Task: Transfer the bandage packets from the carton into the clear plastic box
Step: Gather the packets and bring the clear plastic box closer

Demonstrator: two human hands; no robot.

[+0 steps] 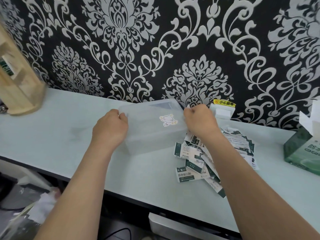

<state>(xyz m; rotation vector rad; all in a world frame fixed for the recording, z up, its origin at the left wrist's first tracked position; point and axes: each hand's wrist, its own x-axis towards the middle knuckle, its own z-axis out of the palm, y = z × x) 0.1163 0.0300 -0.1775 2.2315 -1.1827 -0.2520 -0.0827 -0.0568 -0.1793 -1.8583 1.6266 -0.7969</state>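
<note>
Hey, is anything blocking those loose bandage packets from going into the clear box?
Yes: the lid covers the clear box. The left hand and right hand grip its ends; the packets lie beside it.

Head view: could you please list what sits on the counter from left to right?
Wooden rack → clear plastic box → pile of bandage packets → green carton.

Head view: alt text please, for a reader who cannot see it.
The left hand and right hand grip opposite ends of the clear plastic box, at its top rim, on a pale table. Bandage packets lie heaped on the table beside the box, under the right forearm; the open green carton stands at the far right.
</note>
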